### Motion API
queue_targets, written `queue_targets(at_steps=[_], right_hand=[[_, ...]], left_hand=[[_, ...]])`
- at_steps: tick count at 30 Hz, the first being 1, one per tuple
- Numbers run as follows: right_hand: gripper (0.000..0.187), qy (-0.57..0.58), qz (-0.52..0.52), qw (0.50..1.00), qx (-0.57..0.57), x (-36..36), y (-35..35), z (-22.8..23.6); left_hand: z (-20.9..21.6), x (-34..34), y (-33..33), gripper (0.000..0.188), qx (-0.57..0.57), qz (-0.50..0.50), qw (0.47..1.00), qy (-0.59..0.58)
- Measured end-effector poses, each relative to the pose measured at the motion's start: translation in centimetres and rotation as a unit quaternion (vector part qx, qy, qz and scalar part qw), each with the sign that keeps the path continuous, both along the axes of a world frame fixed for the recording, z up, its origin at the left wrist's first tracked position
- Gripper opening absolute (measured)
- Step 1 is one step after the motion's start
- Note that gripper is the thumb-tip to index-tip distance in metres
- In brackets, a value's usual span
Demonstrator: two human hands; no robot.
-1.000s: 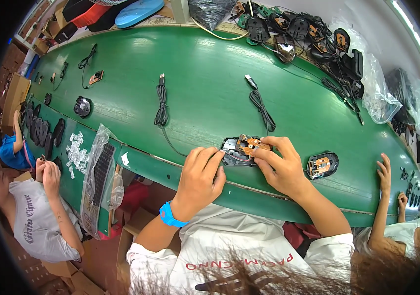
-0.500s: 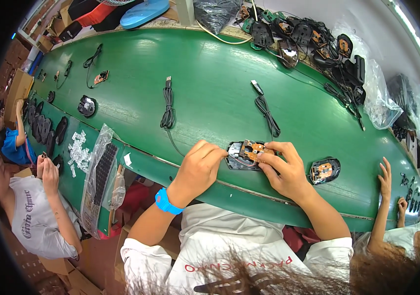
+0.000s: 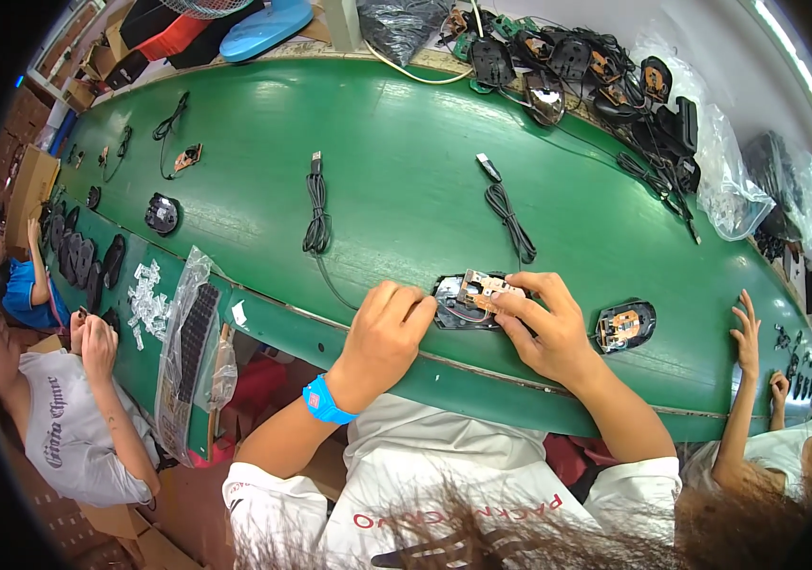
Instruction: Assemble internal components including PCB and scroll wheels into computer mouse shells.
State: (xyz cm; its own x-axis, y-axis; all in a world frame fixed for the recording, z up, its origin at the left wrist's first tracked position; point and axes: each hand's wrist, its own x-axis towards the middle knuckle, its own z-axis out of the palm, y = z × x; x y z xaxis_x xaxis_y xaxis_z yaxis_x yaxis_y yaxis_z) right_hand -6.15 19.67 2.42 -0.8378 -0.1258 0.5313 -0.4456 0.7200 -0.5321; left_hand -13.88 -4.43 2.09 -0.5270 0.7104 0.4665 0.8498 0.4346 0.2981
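Observation:
A black mouse base shell (image 3: 451, 314) lies on the green bench in front of me. My right hand (image 3: 550, 321) pinches an orange-brown circuit board (image 3: 482, 287) between thumb and fingers, tilted over the shell. Closed fingers of my left hand (image 3: 387, 328) meet at the shell's left edge; whatever is between them is hidden. One coiled black USB cable (image 3: 316, 214) trails down behind my left hand. Another coiled cable (image 3: 510, 223) runs to the shell near my right hand. Right of that hand sits a second mouse base (image 3: 626, 326) with its board inside.
Along the far edge lies a heap of mouse parts and cables (image 3: 572, 66), with plastic bags (image 3: 731, 180) beside it. At left are a bagged keyboard (image 3: 192, 351), small clear pieces (image 3: 147, 302) and dark shells (image 3: 78, 256). Co-workers sit on both sides, one hand (image 3: 746, 332) at right.
The circuit board in my right hand has tilted and now catches the light. My left fingertips have drawn slightly back from the shell's edge. The whole view has shifted a little.

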Motion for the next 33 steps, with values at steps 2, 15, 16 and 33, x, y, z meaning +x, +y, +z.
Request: queue_targets(at_steps=[2, 15, 16, 33], right_hand=[[0.031, -0.002, 0.002, 1.000, 0.001, 0.0, 0.1, 0.1], [0.035, -0.006, 0.000, 1.000, -0.001, 0.4, 0.5, -0.1], [0.036, -0.012, -0.003, 1.000, -0.005, 0.5, 0.5, -0.1], [0.041, -0.047, -0.007, 0.999, -0.014, 0.8, 1.3, 0.4]], left_hand=[[0.4, 0.4, 0.1, 0.036, -0.045, 0.017, 0.998, 0.046], [0.0, 2.9, 0.0, 0.054, -0.086, 0.039, 0.996, 0.001], [-0.1, 3.0, 0.1, 0.055, -0.078, 0.041, 0.996, -0.006], [0.3, 5.0, 1.9, 0.053, -0.056, 0.040, 0.997, -0.019]])
